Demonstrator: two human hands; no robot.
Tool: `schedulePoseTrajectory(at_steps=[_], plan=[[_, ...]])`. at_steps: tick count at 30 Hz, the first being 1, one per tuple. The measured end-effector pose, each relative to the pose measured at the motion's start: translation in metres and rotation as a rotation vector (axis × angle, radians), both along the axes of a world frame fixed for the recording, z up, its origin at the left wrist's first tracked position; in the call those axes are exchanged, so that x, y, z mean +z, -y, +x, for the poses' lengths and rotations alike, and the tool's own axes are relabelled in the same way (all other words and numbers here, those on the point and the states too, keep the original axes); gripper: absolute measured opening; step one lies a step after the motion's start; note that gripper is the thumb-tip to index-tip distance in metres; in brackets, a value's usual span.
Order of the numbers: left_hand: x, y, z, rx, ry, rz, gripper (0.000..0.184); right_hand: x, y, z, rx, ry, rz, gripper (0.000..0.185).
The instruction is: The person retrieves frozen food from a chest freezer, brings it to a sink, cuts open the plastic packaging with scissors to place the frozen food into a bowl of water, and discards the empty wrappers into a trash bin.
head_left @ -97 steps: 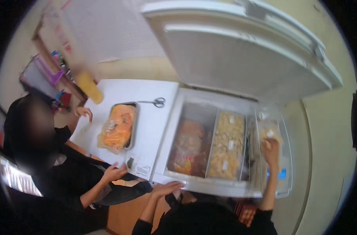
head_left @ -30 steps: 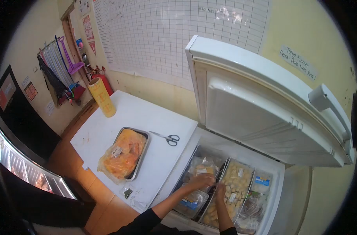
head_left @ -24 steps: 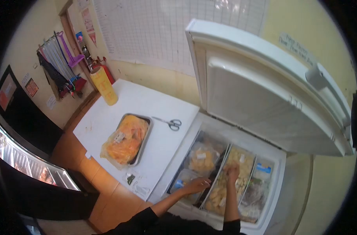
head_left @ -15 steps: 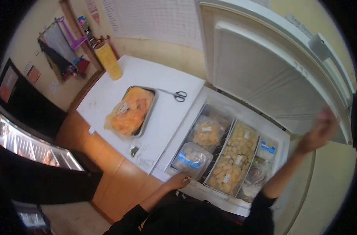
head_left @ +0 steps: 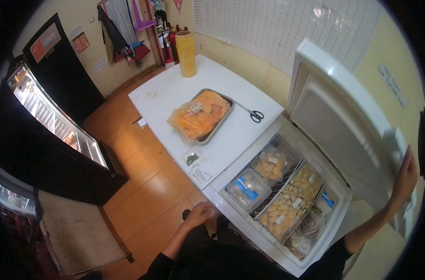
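My right hand is wrapped round the handle of the raised freezer lid at the right. Near the front edge of the freezer, my left hand is held low with its fingers curled and nothing visible in them. Inside the open freezer lie bags of pale yellow pieces in a wire basket, a clear box with a blue label, another bag of yellow pieces and bags at the right end.
On the white top beside the freezer are a metal tray with a bag of orange food, scissors, a yellow roll and a small bag. A lit display case stands left.
My right hand has gone from inside the freezer up to the lid's handle, and the lid has tilted lower. My left hand has come out and off the freezer's front edge. The view has shifted.
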State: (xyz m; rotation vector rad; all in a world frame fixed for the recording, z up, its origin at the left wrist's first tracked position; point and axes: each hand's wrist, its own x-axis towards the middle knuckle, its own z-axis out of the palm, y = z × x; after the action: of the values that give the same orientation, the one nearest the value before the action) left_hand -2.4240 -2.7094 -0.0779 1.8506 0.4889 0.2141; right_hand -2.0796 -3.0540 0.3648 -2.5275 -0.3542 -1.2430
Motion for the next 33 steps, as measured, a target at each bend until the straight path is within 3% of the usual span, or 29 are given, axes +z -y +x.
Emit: schedulePoseTrajectory(at_steps=[2, 4, 6, 7, 8, 9, 11, 13, 16, 17, 18, 19, 21, 22, 23, 25, 26, 27, 28, 29, 31, 33], plan=[[0.002, -0.021, -0.018, 0.053, -0.011, 0.002, 0.022, -0.032, -0.005, -0.056, 0.047, -0.046, -0.003, 0.045], [0.011, -0.043, -0.037, 0.133, -0.077, -0.016, 0.019, -0.049, 0.000, -0.109, -0.125, -0.457, -0.115, 0.049], [-0.001, -0.071, -0.055, 0.180, -0.057, 0.010, 0.018, -0.100, -0.002, -0.156, 0.040, -0.470, 0.065, 0.050], [-0.006, -0.085, -0.065, 0.223, -0.044, 0.035, 0.017, -0.114, 0.010, -0.167, 0.050, -0.899, 0.030, 0.051], [-0.004, -0.099, -0.074, 0.227, -0.039, 0.028, 0.017, -0.144, 0.027, -0.174, 0.085, -1.067, -0.188, 0.055], [0.001, -0.116, -0.079, 0.246, -0.075, 0.058, 0.017, -0.140, -0.007, -0.190, -0.048, -1.490, -0.191, 0.061], [0.005, -0.140, -0.082, 0.270, -0.109, 0.068, 0.017, -0.168, -0.052, -0.211, 0.012, -1.831, -0.290, 0.063], [0.008, -0.164, -0.086, 0.291, -0.053, 0.115, 0.015, -0.248, -0.039, -0.219, 0.084, -1.935, -0.362, 0.064], [0.011, -0.186, -0.087, 0.254, 0.044, 0.144, 0.014, -0.417, 0.022, -0.225, 0.392, -1.665, -0.628, 0.058], [0.010, -0.188, -0.087, 0.243, 0.042, 0.140, 0.014, -0.444, 0.027, -0.227, 0.567, -1.621, -0.729, 0.056], [0.009, -0.192, -0.085, 0.190, 0.048, 0.136, 0.014, -0.426, -0.007, -0.250, 0.438, -1.548, -0.918, 0.049], [0.009, -0.196, -0.083, 0.136, 0.052, 0.134, 0.014, -0.399, -0.028, -0.250, 0.430, -1.556, -0.904, 0.049], [0.005, -0.198, -0.074, 0.088, 0.062, 0.082, 0.015, -0.361, -0.072, -0.242, 0.350, -1.986, -0.212, 0.045], [0.003, -0.199, -0.067, 0.054, 0.072, 0.025, 0.015, -0.357, -0.084, -0.227, 0.321, -1.936, -0.234, 0.043], [0.002, -0.203, -0.058, 0.034, 0.073, 0.038, 0.015, -0.354, -0.096, -0.210, 0.291, -1.884, -0.256, 0.041], [0.001, -0.209, -0.035, 0.112, 0.093, -0.393, 0.021, -0.316, -0.161, -0.189, 0.241, -1.513, -0.445, 0.038], [0.003, -0.217, -0.018, 0.093, 0.095, -0.384, 0.021, -0.310, -0.190, -0.173, 0.293, -1.394, -0.468, 0.037], [0.007, -0.225, 0.001, 0.158, 0.139, -0.570, 0.028, -0.307, -0.217, -0.156, 0.343, -1.274, -0.497, 0.036], [0.011, -0.231, 0.019, 0.229, 0.182, -0.757, 0.036, -0.306, -0.247, -0.138, 0.452, -1.249, -0.384, 0.035], [0.009, -0.236, 0.038, 0.228, 0.188, -0.750, 0.036, -0.308, -0.276, -0.116, 0.567, -1.215, -0.274, 0.034], [0.005, -0.254, 0.078, 0.284, 0.071, -0.868, 0.047, -0.331, -0.330, -0.061, 0.624, -1.156, -0.295, 0.028], [0.020, -0.264, 0.101, 0.301, 0.028, -0.909, 0.044, -0.380, -0.369, 0.007, 0.803, -0.808, -0.353, 0.023]])
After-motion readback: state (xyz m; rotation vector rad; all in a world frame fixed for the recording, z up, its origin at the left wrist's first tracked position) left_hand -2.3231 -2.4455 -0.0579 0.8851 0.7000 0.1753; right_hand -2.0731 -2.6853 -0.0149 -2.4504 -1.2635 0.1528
